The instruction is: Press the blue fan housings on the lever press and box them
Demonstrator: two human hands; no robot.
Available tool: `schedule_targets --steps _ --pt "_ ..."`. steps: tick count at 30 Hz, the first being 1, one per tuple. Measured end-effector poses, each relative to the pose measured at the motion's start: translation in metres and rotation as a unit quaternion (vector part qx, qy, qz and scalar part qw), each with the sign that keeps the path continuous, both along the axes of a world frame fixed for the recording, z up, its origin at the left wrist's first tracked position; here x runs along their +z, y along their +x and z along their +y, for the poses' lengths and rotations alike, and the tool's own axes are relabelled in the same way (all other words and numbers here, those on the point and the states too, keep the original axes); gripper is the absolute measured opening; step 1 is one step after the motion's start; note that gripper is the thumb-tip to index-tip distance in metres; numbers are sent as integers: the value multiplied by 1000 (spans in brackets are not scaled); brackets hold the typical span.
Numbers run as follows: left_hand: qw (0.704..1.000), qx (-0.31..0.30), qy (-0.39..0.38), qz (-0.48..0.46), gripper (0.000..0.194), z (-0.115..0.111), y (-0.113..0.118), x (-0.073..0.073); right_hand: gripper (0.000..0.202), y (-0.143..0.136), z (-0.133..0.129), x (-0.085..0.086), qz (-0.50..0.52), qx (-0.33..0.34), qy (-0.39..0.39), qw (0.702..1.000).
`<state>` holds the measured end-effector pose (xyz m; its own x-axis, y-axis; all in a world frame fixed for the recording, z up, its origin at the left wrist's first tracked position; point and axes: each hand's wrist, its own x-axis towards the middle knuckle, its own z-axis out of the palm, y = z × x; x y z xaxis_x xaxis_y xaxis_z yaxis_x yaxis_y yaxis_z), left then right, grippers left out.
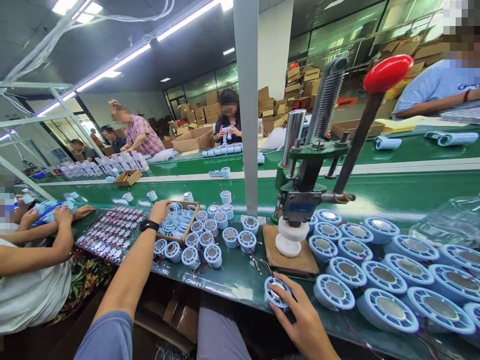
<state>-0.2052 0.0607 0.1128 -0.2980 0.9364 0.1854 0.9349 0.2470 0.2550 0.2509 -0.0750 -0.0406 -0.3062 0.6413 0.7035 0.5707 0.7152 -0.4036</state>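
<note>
At the lower centre-right of the frame, the right hand (300, 312) has the blue unit (276, 296) at the front edge of the bench (225, 287). Its thumb and fingers are bent part-way around the rim, one finger lying over the silver face; whether the unit is lifted or resting cannot be told. At centre left, the left hand (160, 212) is at the box (192, 223) of rings (177, 220), fingers curled downward; whether they have hold of a ring cannot be told.

The press (303, 200), right of centre, has its red knob (388, 73) raised; the upper white pad (293, 230) stands over the lower white pad (288, 246). A lead (258, 265) lies just beside the held unit. Finished or not, further units (386, 275) crowd the right side.

Recommended practice, in this inspector's judgement: hold the unit by its rim and off the silver face; keep it level; separate a single ring from the tangle; keep the lead clear of the unit's underside; keep fingers away from the pads.
</note>
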Motion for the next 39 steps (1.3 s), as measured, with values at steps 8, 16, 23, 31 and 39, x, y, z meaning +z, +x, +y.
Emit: schedule_targets --steps 8,16,23,31,39 --pt "989 -119 24 -82 25 -49 94 -4 29 -4 0 -1 33 -8 -53 998" --pt "963 -238 30 -122 27 -136 242 -122 38 5 -13 22 209 -63 -45 975" --pt "943 -308 53 -115 36 -139 239 -130 45 15 3 32 108 24 -203 973" --pt "916 -370 -12 -157 66 -135 235 -133 72 35 -13 23 105 200 -346 911" --pt "905 -384 -1 -184 66 -134 227 -135 63 34 -46 18 150 87 -213 962"
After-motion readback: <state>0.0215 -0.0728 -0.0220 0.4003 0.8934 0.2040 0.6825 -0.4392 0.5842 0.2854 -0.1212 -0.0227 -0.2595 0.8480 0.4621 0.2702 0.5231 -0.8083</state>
